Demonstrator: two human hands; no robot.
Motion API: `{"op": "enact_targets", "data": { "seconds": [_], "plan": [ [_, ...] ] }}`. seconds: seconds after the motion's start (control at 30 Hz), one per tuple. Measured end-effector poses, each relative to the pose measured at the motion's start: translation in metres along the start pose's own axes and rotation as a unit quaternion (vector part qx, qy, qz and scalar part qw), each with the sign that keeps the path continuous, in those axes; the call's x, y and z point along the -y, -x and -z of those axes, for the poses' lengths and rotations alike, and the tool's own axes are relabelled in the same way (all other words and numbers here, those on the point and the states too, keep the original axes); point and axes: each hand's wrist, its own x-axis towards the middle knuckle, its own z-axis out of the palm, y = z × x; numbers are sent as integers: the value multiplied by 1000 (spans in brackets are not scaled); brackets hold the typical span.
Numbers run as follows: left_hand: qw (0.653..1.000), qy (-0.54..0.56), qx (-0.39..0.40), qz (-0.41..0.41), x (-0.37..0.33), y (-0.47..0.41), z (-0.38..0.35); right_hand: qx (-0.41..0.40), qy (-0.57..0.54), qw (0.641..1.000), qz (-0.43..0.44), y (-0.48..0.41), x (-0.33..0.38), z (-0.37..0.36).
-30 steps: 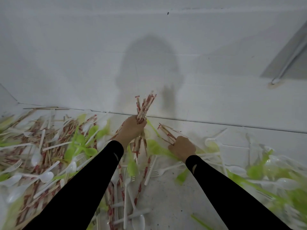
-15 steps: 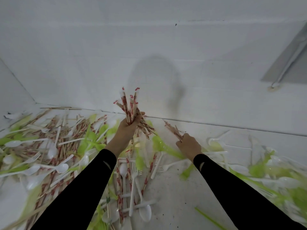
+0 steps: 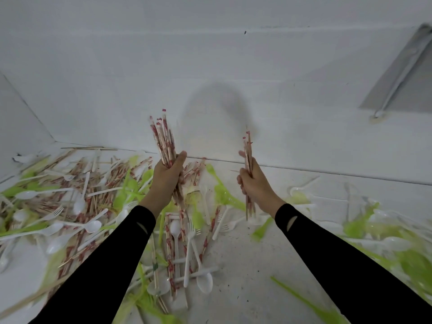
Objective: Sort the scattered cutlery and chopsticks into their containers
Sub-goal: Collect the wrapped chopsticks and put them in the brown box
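My left hand (image 3: 166, 181) grips a thick bundle of wrapped chopsticks (image 3: 162, 139) with red print, held upright above the pile. My right hand (image 3: 256, 187) grips a thinner bundle of chopsticks (image 3: 247, 150), also upright, its lower ends hanging below the fist. Under both hands lies a scattered heap of more wrapped chopsticks (image 3: 79, 183), white plastic spoons (image 3: 92, 226), white forks (image 3: 190, 244) and green plastic cutlery (image 3: 222, 195) on a white surface. No container is in view.
A white wall (image 3: 210, 66) rises just behind the pile, with a corner at the left. More green and white cutlery (image 3: 385, 242) is spread at the right. A bare patch of the white surface (image 3: 252, 277) lies between my forearms.
My right hand has lifted its few chopsticks from low over the pile and turned them upright. My left hand has raised its bundle a little and straightened it.
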Motion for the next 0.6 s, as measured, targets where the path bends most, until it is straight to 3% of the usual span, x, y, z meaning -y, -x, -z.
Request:
{"op": "enact_targets", "data": {
  "seconds": [0.07,0.17,0.33,0.5,0.6],
  "plan": [
    [1000,-22,-15,0,7,6,6,-5,-17,999,-32,6,-1,-15],
    [999,-40,-31,-5,15,16,17,-12,47,994,-102,14,-11,-38],
    [991,-58,-108,-52,27,42,36,144,177,943,-242,35,-30,-62],
    [994,-60,-82,-47,61,84,44,180,397,887,-153,54,-40,-84],
    [996,-73,-38,-29,77,97,46,178,419,878,-147,57,-39,-87]
  ]
}}
